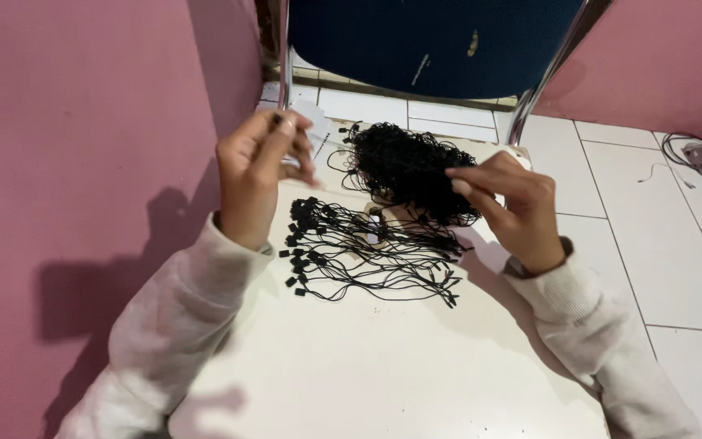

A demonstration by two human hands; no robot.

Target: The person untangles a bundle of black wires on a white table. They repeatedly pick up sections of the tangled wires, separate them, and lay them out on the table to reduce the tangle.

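The left hand [257,167], raised at upper left of centre, is pinching a small black piece between thumb and forefinger with a pale tag [312,130] showing just behind the fingers; whether a cord is hanging from that pinch is too fine to tell. The right hand [509,207], right of centre, is closing its fingertips on a strand at the edge of the tangled black heap [404,167] in the upper middle; the grip looks like a light pinch.

Below the heap, the sorted black loops [367,256] are lying on the cream surface [383,366] at centre frame, long axes running left to right, their small block ends gathered toward the left and their free ends trailing right.

The likely trouble, as I judge it: pulling one strand could drag several knotted neighbours out with it; the heap could sweep over the sorted loops and muddle them; loops near the right edge could be slipping off onto the tiled floor [660,236].
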